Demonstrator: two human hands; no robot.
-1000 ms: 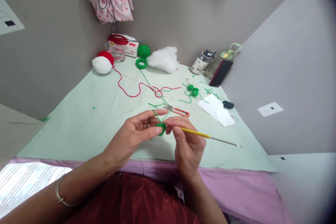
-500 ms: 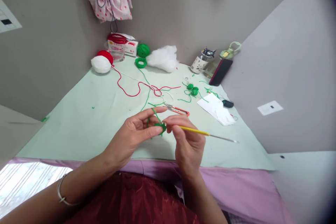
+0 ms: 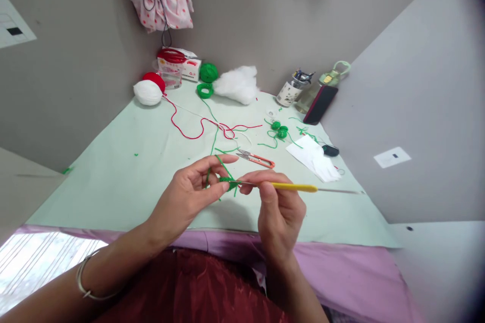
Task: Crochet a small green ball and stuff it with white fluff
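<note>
My left hand (image 3: 191, 193) pinches a small green crochet piece (image 3: 228, 181) between thumb and fingers, with green yarn (image 3: 214, 142) looped over the forefinger and trailing back across the table. My right hand (image 3: 278, 209) grips a yellow-handled crochet hook (image 3: 299, 187); its tip is in the green piece and its metal end points right. Both hands hover above the near part of the pale green table cover (image 3: 125, 171).
Orange thread snips (image 3: 257, 159) lie just beyond my hands. Red yarn strands (image 3: 189, 128), white and red yarn balls (image 3: 148, 92), a green ball (image 3: 208, 72), white stuffing (image 3: 238, 85), small green pieces (image 3: 279, 130), a white cloth (image 3: 312, 157), a cup (image 3: 290, 92) and phone (image 3: 320, 103) lie farther back.
My right hand has drawn the hook out to the right and levelled it. The green yarn over my left forefinger has tightened; the left hand has stayed about where it was.
</note>
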